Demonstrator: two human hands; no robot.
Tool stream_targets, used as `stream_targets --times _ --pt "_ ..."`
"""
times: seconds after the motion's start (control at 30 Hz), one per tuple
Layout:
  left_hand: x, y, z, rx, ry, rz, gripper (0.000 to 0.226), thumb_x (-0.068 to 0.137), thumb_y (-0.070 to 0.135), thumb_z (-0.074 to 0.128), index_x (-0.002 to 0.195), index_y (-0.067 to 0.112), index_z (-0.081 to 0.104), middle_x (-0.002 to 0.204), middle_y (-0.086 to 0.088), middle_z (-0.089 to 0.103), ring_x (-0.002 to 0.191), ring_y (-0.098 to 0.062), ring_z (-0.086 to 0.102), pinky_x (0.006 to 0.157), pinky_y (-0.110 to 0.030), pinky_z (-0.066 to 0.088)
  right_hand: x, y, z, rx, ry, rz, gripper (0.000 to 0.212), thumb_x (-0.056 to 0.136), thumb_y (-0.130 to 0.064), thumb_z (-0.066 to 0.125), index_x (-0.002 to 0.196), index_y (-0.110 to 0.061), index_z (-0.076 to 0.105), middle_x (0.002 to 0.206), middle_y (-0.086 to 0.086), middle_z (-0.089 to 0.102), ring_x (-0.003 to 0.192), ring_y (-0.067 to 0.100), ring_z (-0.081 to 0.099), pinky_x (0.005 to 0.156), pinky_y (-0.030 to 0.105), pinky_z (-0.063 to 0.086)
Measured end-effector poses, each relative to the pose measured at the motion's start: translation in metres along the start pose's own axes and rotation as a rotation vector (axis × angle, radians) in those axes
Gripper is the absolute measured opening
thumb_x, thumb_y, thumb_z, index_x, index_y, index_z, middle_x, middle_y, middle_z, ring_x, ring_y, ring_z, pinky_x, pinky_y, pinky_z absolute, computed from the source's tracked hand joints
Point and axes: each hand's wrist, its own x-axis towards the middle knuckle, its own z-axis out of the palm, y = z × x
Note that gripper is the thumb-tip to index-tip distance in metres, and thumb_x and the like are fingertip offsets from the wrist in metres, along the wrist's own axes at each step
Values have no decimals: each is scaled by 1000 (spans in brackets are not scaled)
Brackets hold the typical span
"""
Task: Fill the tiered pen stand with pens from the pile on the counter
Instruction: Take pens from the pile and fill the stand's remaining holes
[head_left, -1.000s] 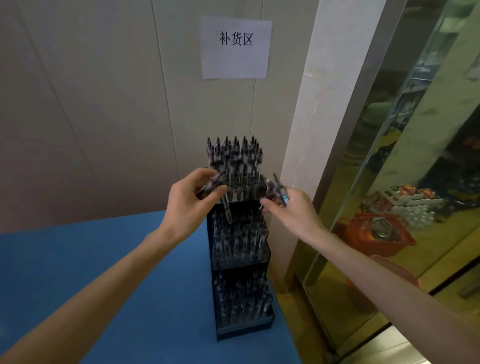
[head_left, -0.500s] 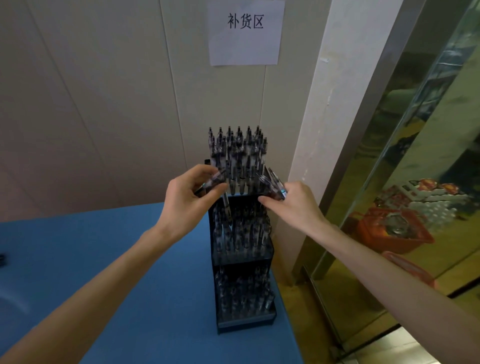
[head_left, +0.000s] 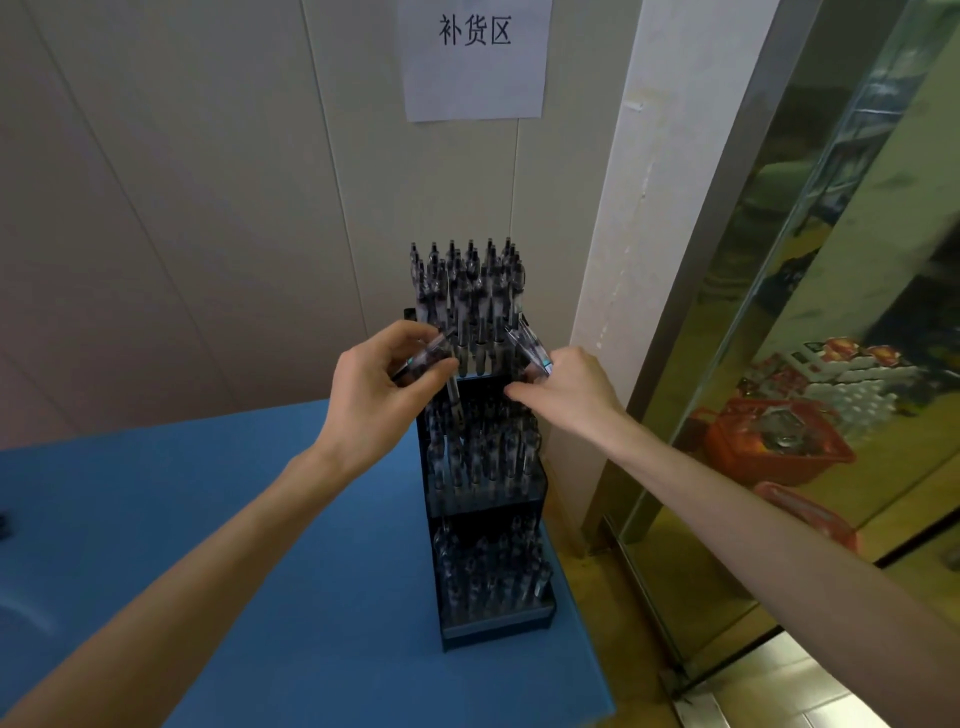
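Observation:
A dark three-tiered pen stand (head_left: 494, 626) stands at the right end of the blue counter (head_left: 208, 545), with clear black-capped pens upright in all three tiers. My left hand (head_left: 376, 387) grips a few pens (head_left: 428, 356) at the left of the top tier; one pen (head_left: 453, 392) points down toward the middle tier. My right hand (head_left: 569, 392) holds a small bunch of pens (head_left: 530, 349) at the right of the top tier. The pile on the counter is out of view.
A white wall with a paper sign (head_left: 475, 57) rises behind the stand. A white pillar and a glass door (head_left: 810, 312) are to the right, with a red basket (head_left: 774, 447) behind the glass. The counter's right edge lies just beyond the stand.
The view has tilted down a little, so the stand and sign sit higher in the frame. Both hands stay at the top tier, each with its pens.

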Motion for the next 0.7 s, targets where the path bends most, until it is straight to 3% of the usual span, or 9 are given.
stream_targets --times 0.13,0.4,0.57,0.7 --pt "-2 -1 -3 0 -15 -4 22 91 26 77 109 17 70 93 10 74 82 -7 71 73 -26 56 -2 5 2 39 10 37 35 84 -37 81 74 -6 67 62 8 61 52 17 52 53 31 39" --pt "-3 -1 -7 -5 -24 -8 20 91 29 77 107 18 70 90 9 73 78 -11 69 71 -34 57 -10 8 8 -59 37 -34 33 90 -37 75 69 -12 66 61 5 64 51 18 58 50 31 42" --pt "-2 3 -11 -37 -18 1 19 92 26 76 107 16 70 87 7 72 71 -11 65 66 -25 50 -9 9 -2 146 -75 102 32 87 -32 79 80 -3 65 62 3 57 56 16 55 55 30 40" --pt "-1 4 -14 -66 -7 -29 19 92 28 76 107 17 71 85 9 71 73 -14 67 71 -37 58 -13 13 -2 253 -80 93 35 86 -41 76 80 -11 60 57 0 46 49 13 45 51 28 35"
